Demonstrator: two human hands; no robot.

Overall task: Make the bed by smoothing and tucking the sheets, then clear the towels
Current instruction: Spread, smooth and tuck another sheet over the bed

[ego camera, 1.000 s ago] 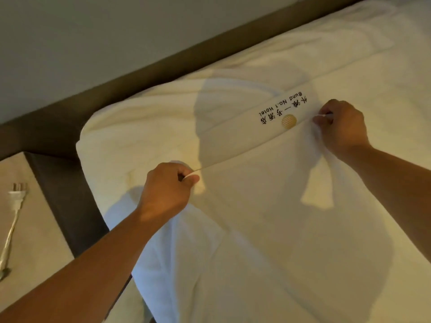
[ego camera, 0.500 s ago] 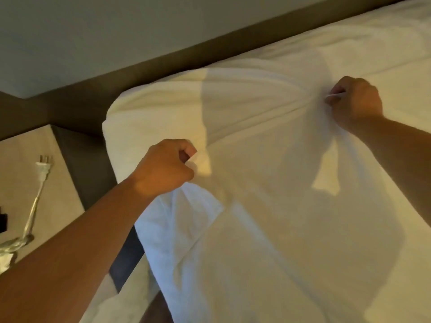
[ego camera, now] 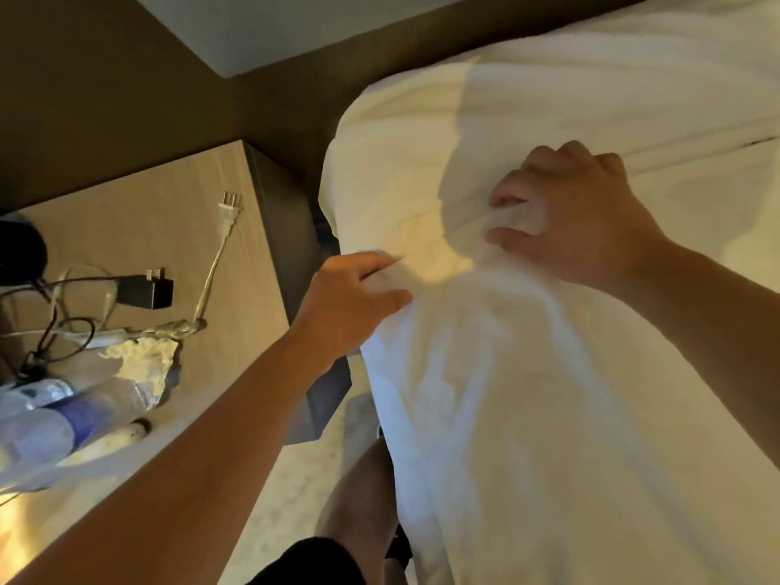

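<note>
A white sheet (ego camera: pixel 548 394) covers the bed and drapes over its left side. My left hand (ego camera: pixel 350 301) pinches the sheet's edge at the bed's left side, near the head corner. My right hand (ego camera: pixel 578 221) lies a little farther in, fingers curled into a bunched fold of the same sheet. A white pillow or folded bedding (ego camera: pixel 591 99) lies beyond the hands against the dark headboard (ego camera: pixel 295 90). No towel is in view.
A wooden nightstand (ego camera: pixel 169 230) stands left of the bed, holding a white plug and cable (ego camera: pixel 223 221), a black charger (ego camera: pixel 143 291), plastic bottles (ego camera: pixel 63 411) and crumpled tissue (ego camera: pixel 143 361). My leg (ego camera: pixel 358 500) stands in the narrow gap between nightstand and bed.
Both hands have pulled the sheet up toward the head corner and come closer together. The printed hotel label is covered. The view has swung left, showing the nightstand.
</note>
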